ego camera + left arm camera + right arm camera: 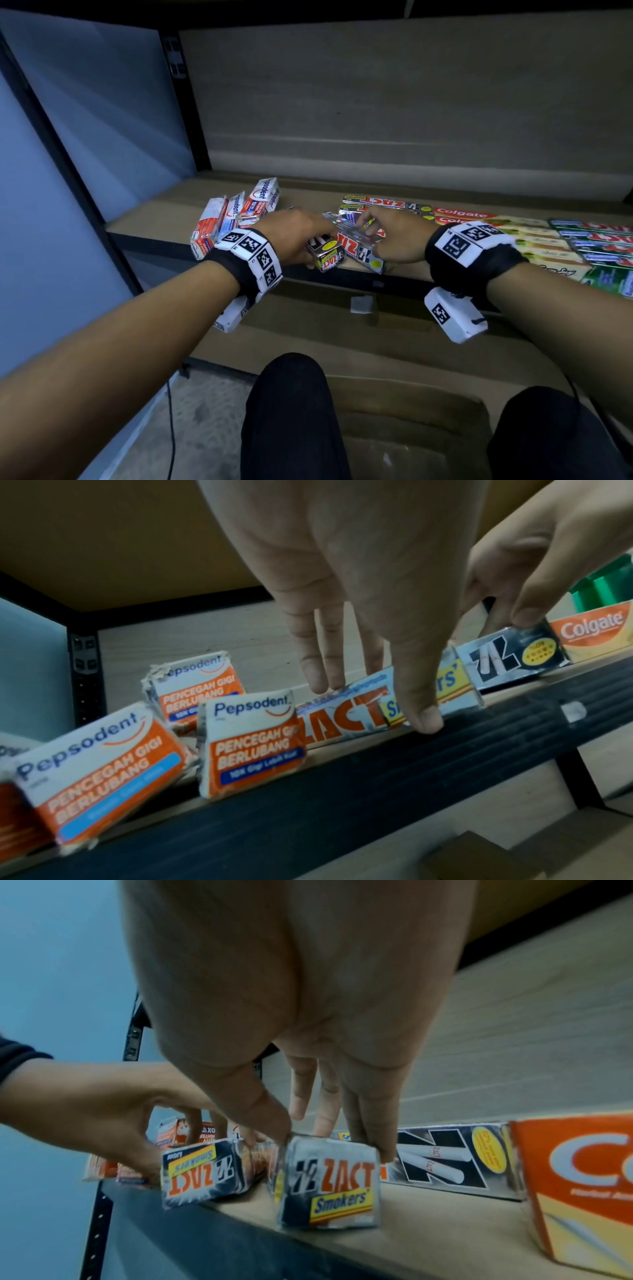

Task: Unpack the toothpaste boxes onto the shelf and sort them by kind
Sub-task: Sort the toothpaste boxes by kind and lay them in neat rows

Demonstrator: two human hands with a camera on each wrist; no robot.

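On the wooden shelf (154, 219), my left hand (305, 236) pinches one silver Zact box (327, 256) between thumb and fingers at the front edge. Just to its right, my right hand (380, 233) pinches a second Zact box (363, 249). In the left wrist view my left hand (369, 696) straddles its Zact box (346, 721), thumb in front. The right wrist view shows my right hand (334, 1139) gripping the top of its Zact box (330, 1183), which stands end-on. Further Zact boxes (383, 202) lie flat behind.
Pepsodent boxes (233, 216) stand in a loose group on the left. Colgate boxes (486, 222) lie in rows to the right, with green boxes (596, 240) beyond. An open cardboard carton (404, 421) sits below between my knees. The shelf's black front rail (377, 791) runs under my hands.
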